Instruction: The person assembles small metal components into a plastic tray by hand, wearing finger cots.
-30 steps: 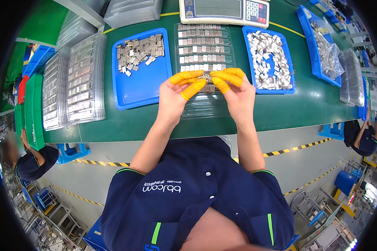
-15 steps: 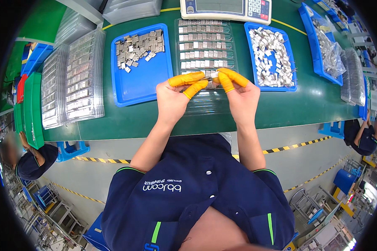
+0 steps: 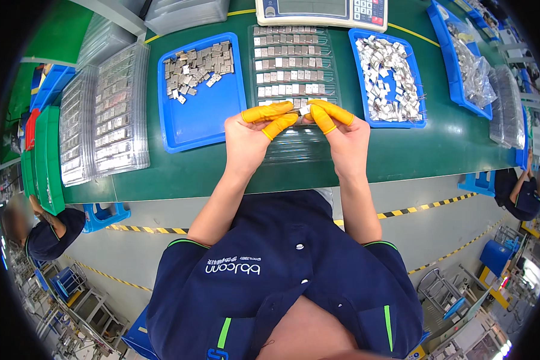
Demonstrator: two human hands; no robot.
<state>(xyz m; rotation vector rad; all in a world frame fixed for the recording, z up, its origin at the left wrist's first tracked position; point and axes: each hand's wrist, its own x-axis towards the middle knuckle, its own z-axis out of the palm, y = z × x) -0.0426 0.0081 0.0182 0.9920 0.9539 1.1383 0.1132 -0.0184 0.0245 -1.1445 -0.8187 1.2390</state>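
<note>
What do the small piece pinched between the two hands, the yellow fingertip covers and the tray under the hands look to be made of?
The small piece looks like bare sheet metal: silver-grey and shiny, like the loose parts in the blue trays. The fingertip covers on the left hand and right hand seem thin rubber or latex: matte yellow-orange, skin-tight. The clear tray looks like thin moulded plastic, see-through and glossy.

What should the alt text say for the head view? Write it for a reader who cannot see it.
Seen from above, a person's left hand and right hand, in orange finger cots, pinch a small metal part together over a clear compartment tray on a green table. Blue trays of metal pieces flank it.
</note>
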